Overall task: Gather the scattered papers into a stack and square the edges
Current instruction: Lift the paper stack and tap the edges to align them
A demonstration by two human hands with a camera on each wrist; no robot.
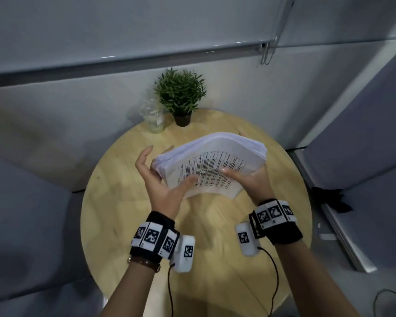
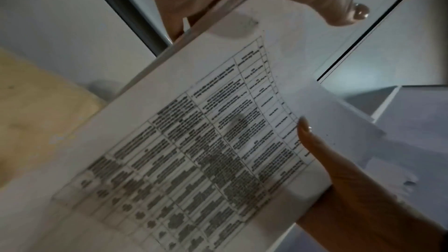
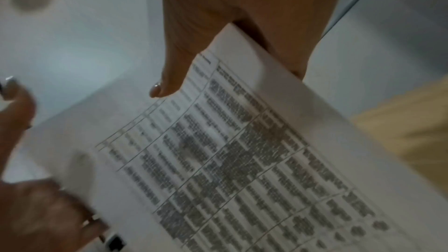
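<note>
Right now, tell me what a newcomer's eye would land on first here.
First, the thick stack of papers, printed table uppermost, held above the round wooden table by both hands: left hand at its left edge, right hand gripping its right. Behind stand a potted plant and a clear bottle.

The printed table on the paper stack [image 1: 212, 165] is too blurred to read; its underside is hidden.
</note>
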